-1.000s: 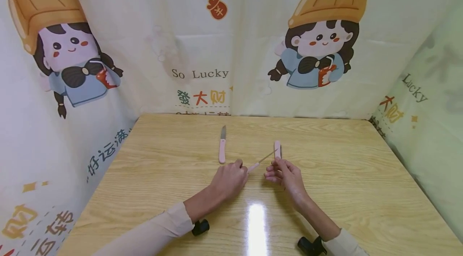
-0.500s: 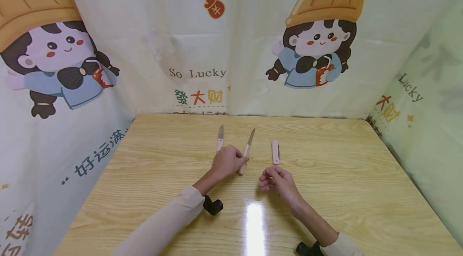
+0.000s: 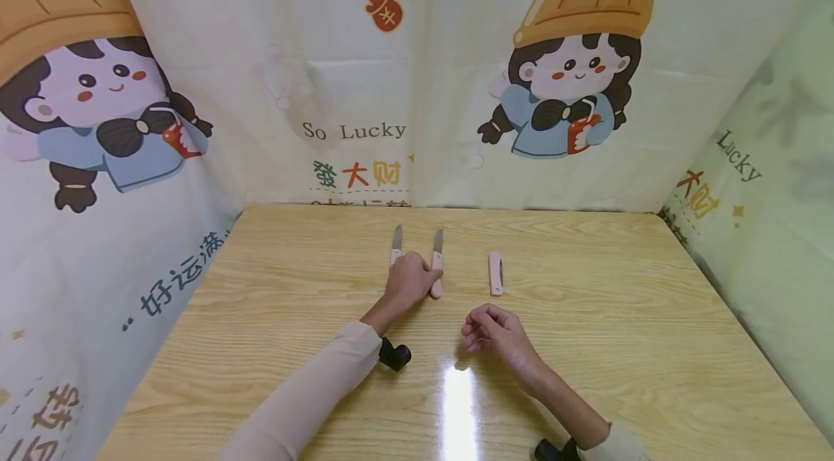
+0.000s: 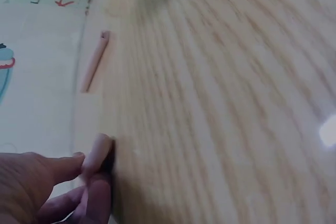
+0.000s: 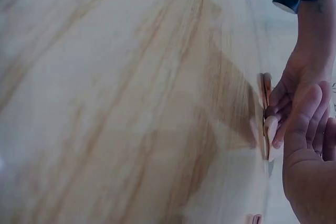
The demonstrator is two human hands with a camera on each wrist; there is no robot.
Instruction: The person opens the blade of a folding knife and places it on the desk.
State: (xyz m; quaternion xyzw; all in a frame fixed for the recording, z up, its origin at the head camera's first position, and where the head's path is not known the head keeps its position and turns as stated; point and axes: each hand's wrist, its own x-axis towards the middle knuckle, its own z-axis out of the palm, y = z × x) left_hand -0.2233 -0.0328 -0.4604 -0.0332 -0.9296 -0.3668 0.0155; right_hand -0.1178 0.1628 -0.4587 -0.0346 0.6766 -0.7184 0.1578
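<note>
My left hand [image 3: 407, 281] pinches the pink handle of an unfolded folding knife [image 3: 437, 258], blade pointing away from me. In the left wrist view, thumb and fingers are on the handle [image 4: 97, 153] at the tabletop. A second unfolded folding knife [image 3: 397, 238] lies just left, its handle partly hidden by that hand. To the right lies a pink folded knife [image 3: 496, 274], its blade tucked in. My right hand [image 3: 503, 338] hovers nearer me, fingers loosely bent and holding nothing; the right wrist view shows it [image 5: 310, 166] beside the left hand.
The wood-grain table [image 3: 619, 316] ends at a printed cloth [image 3: 449, 121] hanging behind it, with more cloth at both sides. A black wrist camera [image 3: 394, 354] sits under the left wrist, another [image 3: 554, 449] under the right. Light glares on the near tabletop.
My left hand has moved away and left, bringing the knife from a slant near the folded knife to lie alongside the other unfolded one. My right hand has drawn back from the folded knife.
</note>
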